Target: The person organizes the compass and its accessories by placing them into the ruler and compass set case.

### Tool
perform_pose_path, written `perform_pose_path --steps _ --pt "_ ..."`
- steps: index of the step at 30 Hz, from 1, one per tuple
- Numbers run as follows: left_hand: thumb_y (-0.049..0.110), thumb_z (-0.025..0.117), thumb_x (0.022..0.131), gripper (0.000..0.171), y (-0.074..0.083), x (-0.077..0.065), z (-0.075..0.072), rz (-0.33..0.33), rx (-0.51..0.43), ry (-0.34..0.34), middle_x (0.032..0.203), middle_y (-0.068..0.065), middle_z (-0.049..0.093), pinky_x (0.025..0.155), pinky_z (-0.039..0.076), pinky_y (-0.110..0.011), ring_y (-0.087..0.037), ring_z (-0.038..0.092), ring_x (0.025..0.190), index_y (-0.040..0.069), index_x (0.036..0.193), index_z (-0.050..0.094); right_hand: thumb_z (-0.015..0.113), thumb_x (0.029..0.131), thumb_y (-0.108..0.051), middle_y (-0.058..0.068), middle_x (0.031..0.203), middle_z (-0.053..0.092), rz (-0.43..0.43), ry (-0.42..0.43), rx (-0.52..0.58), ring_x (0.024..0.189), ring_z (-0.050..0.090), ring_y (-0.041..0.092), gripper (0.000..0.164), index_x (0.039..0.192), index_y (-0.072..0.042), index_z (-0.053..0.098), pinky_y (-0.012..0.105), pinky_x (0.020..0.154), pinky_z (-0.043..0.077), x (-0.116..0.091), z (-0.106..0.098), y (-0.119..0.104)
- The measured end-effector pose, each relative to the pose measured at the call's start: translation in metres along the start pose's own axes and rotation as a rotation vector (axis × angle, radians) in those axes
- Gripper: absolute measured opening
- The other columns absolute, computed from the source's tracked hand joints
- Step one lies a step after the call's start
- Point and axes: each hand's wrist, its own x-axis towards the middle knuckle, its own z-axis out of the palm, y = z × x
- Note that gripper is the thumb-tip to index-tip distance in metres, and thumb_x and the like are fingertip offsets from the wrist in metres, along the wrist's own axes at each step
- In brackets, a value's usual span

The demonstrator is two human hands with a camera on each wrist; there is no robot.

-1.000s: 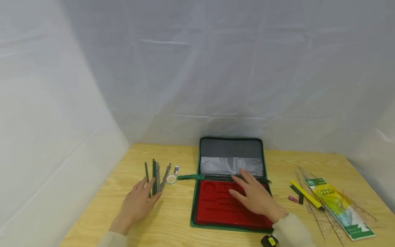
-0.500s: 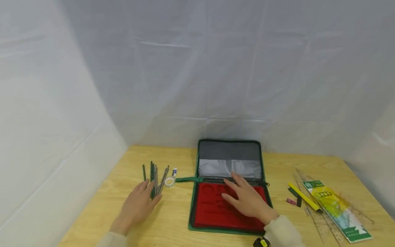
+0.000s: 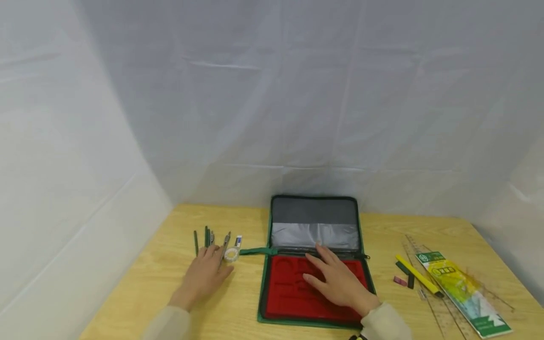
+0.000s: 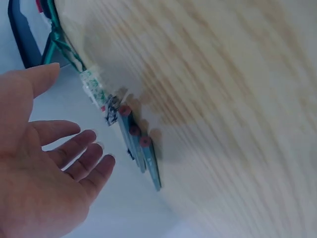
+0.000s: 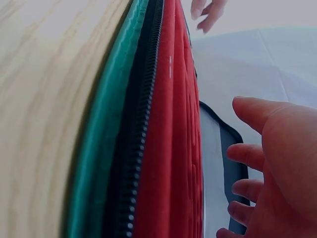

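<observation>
A green zip case [image 3: 264, 288] lies unfolded on the table, with a red moulded tray [image 3: 289, 302] in its near half and a grey lid with a clear pocket [image 3: 314, 231] behind. Over the tray hovers my right hand [image 3: 340, 283], fingers spread, holding nothing. My left hand [image 3: 201, 278] is above the near ends of several green pencils [image 3: 207, 236] and a pair of compasses [image 3: 227, 239], partly hiding them. In the left wrist view its fingers are relaxed and apart from the pencils [image 4: 153, 168]. A roll of tape [image 3: 231, 255] and a small eraser [image 3: 238, 241] lie just right of that hand.
On the right lie a yellow pen-like tube [image 3: 418, 275], a green and yellow packet [image 3: 463, 293], transparent rulers [image 3: 439, 311], a pink eraser [image 3: 400, 281] and a dark block [image 3: 411, 280]. A green strap [image 3: 255, 251] sticks out left of the case. White sheeting [image 3: 272, 94] walls the table.
My left hand has shifted rightward over the pencils and compasses, covering more of them. My right hand stays spread above the red tray. The head view has tilted up slightly.
</observation>
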Motion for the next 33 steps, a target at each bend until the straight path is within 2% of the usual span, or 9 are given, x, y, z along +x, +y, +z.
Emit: perform_pose_path --steps 7,12,22,29,33 --pt "0.031 0.066 0.09 0.057 0.002 0.011 0.005 0.053 0.044 -0.021 0.127 -0.022 0.051 0.098 0.037 -0.054 -0.039 0.044 0.119 -0.008 0.128 0.051 0.047 0.096 -0.054 0.014 0.155 0.021 0.007 -0.017 0.017 0.141 0.016 0.036 0.062 0.144 -0.014 0.044 0.058 0.105 0.026 -0.002 0.002 -0.002" --pt "0.031 0.065 0.091 0.053 0.002 0.02 0.008 0.069 0.069 -0.044 0.127 -0.021 0.052 0.096 0.039 -0.054 -0.038 0.044 0.116 -0.006 0.127 0.053 0.046 0.096 -0.055 0.013 0.155 0.02 0.017 -0.026 0.021 0.141 0.015 0.037 0.063 0.144 -0.014 0.044 0.059 0.106 0.024 -0.003 0.003 0.001" --pt "0.03 0.067 0.091 0.043 -0.005 0.031 0.015 0.06 0.07 -0.065 0.12 -0.019 0.055 0.089 0.042 -0.051 -0.033 0.045 0.106 -0.003 0.117 0.061 0.046 0.096 -0.055 0.013 0.156 0.018 0.016 -0.026 0.028 0.141 0.014 0.037 0.063 0.144 -0.015 0.044 0.058 0.107 0.022 -0.005 0.005 0.001" --pt "0.027 0.07 0.088 0.03 -0.006 0.039 0.017 0.036 0.037 -0.068 0.113 -0.017 0.058 0.086 0.042 -0.049 -0.031 0.045 0.099 0.0 0.102 0.068 0.046 0.096 -0.053 0.014 0.156 0.018 0.013 -0.023 0.032 0.141 0.014 0.037 0.061 0.144 -0.015 0.044 0.058 0.107 0.021 -0.005 0.005 0.002" --pt "0.031 0.072 0.086 0.034 -0.006 0.04 0.016 0.034 0.054 -0.057 0.11 -0.016 0.06 0.088 0.042 -0.049 -0.032 0.048 0.1 0.001 0.102 0.069 0.046 0.096 -0.053 0.013 0.156 0.017 0.016 -0.022 0.029 0.141 0.014 0.038 0.061 0.144 -0.016 0.043 0.059 0.107 0.021 -0.006 0.006 0.003"
